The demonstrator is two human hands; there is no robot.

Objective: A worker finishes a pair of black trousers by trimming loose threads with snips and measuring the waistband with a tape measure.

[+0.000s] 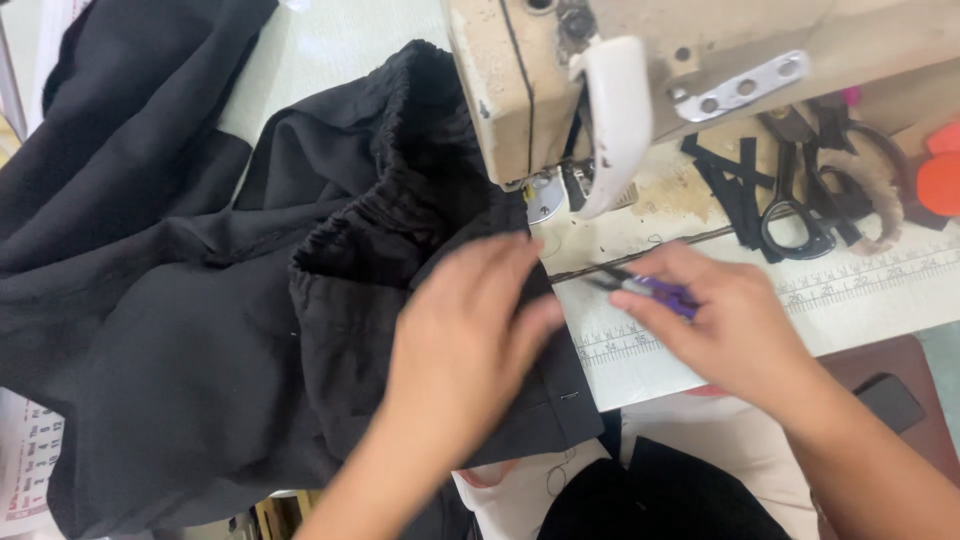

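Black gathered garment (pixel 300 290) lies rumpled under left hand (pixel 460 340).

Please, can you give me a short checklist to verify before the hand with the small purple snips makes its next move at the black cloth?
1. Right hand holds the purple snips: ok.
2. Left hand lies flat on the black cloth: ok.
3. Snip blades point clear of the left fingers: cannot tell, blurred.
4. Both hands are away from the needle area of the sewing machine: ok.
5. Thread to cut is visible: cannot tell.
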